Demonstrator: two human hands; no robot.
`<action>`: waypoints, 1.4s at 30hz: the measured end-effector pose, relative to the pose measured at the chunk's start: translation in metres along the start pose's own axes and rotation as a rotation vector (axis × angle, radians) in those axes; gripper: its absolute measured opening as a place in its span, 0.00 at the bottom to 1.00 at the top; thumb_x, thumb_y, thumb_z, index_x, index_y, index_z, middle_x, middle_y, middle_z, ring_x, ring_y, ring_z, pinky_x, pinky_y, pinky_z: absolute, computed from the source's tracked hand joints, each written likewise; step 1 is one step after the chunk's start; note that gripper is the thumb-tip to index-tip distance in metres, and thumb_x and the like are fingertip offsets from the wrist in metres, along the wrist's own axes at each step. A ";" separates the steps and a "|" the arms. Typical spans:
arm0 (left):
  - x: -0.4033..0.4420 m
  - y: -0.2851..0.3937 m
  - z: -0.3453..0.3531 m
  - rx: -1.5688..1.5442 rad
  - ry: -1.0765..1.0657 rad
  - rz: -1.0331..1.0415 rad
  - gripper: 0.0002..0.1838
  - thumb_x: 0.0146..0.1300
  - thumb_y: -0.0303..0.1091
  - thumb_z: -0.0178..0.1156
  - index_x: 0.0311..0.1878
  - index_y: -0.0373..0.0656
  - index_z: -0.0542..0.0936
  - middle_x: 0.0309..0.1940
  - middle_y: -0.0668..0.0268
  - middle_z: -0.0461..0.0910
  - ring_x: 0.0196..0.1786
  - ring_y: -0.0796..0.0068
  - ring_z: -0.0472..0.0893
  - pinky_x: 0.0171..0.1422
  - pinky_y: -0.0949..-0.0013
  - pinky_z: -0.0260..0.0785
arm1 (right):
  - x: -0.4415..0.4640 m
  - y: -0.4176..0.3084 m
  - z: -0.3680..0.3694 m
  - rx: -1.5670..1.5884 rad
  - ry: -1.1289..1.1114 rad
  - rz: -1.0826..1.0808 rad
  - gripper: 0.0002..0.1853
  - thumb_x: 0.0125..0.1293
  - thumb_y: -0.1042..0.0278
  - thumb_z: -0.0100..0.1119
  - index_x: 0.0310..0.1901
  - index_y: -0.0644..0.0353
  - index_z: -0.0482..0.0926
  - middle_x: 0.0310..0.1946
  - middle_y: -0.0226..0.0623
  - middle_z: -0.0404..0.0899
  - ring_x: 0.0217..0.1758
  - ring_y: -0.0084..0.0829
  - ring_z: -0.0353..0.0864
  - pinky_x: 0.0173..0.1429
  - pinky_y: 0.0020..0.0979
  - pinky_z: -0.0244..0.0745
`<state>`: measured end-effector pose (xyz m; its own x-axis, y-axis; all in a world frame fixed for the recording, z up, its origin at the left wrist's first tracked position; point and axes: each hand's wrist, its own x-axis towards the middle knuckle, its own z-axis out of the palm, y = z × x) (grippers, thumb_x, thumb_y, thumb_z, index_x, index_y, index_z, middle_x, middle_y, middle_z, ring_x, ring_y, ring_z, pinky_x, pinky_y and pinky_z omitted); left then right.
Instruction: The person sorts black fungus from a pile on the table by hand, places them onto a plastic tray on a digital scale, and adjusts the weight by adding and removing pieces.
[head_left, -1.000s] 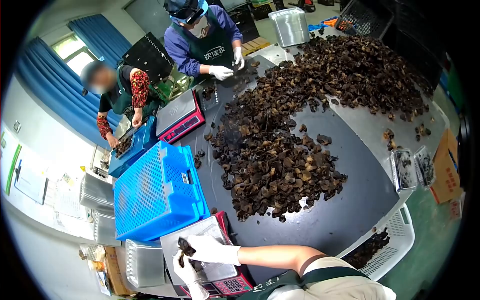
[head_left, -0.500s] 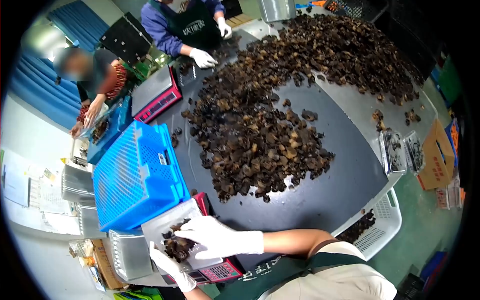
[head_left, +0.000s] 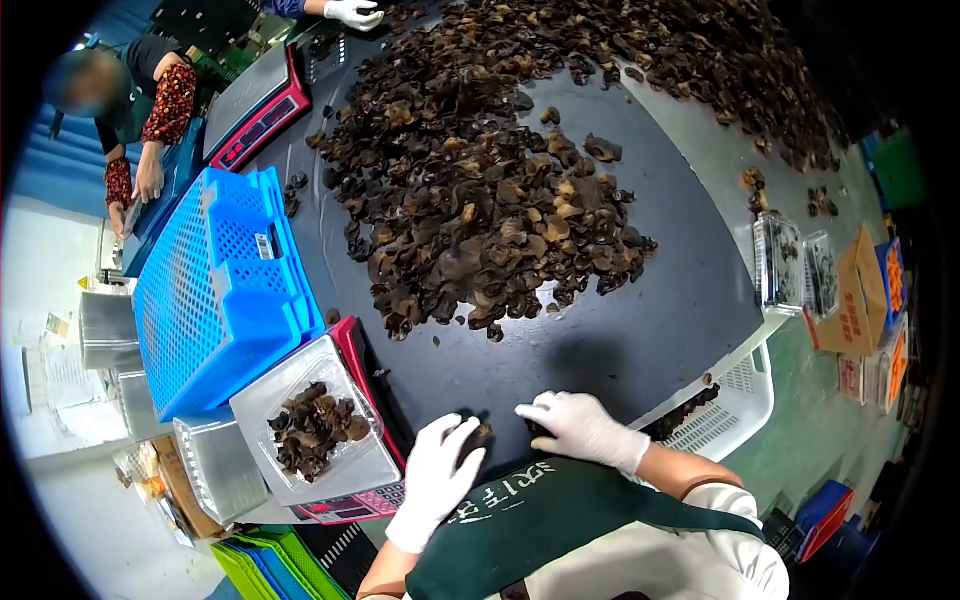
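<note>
Fungus [head_left: 315,428] sat on scale [head_left: 355,465], presumably for weighing. Beside scale, left hand [head_left: 437,480] curved, fingers parted; right hand [head_left: 585,430] farther off, curled, grip unclear.

Grey worktable [head_left: 690,290]. Directly on top: brown fungus heap [head_left: 480,200]; left of heap, loose pieces [head_left: 293,194] and two red-sided scales [head_left: 260,122]; right of heap, clear plastic box [head_left: 778,260].

On the desk [head_left: 690,255], the heap [head_left: 490,190] lies ahead of the left hand [head_left: 438,480] and right hand [head_left: 585,432]. Left of the left hand, the near scale [head_left: 320,362] bears a pile [head_left: 315,430]; behind it stands the crate [head_left: 215,290], then the far scale [head_left: 245,105]. A box [head_left: 778,288] sits at the right edge; the basket [head_left: 757,400] lies outside it.
</note>
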<state>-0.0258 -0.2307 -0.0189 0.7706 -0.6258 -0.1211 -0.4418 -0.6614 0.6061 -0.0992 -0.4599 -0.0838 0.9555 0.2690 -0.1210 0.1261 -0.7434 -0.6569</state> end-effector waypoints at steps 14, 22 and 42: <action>0.021 -0.032 0.063 -1.926 -0.126 -0.920 0.17 0.69 0.39 0.55 0.49 0.33 0.77 0.40 0.58 0.82 0.40 0.64 0.82 0.45 0.59 0.81 | 0.044 -0.022 -0.005 0.534 0.443 -0.197 0.17 0.55 0.66 0.69 0.47 0.60 0.81 0.41 0.38 0.82 0.38 0.38 0.83 0.45 0.35 0.79; 0.050 -0.043 0.062 -1.113 0.041 -0.592 0.11 0.70 0.28 0.55 0.52 0.36 0.77 0.21 0.69 0.74 0.20 0.83 0.69 0.22 0.79 0.61 | 0.102 0.040 -0.031 -0.113 0.758 0.092 0.22 0.55 0.63 0.63 0.52 0.56 0.76 0.50 0.42 0.74 0.55 0.44 0.72 0.56 0.43 0.68; 0.054 -0.040 0.038 -0.239 0.097 -0.035 0.08 0.56 0.20 0.56 0.35 0.41 0.81 0.36 0.60 0.77 0.38 0.62 0.80 0.44 0.69 0.72 | 0.034 0.040 -0.026 0.097 0.558 -0.056 0.04 0.53 0.70 0.63 0.31 0.51 0.79 0.33 0.24 0.78 0.42 0.33 0.77 0.51 0.39 0.68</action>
<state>0.0163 -0.2543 -0.0793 0.8292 -0.5537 -0.0763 -0.3018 -0.5585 0.7727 -0.0548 -0.4964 -0.0948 0.9474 -0.0774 0.3107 0.1812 -0.6705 -0.7194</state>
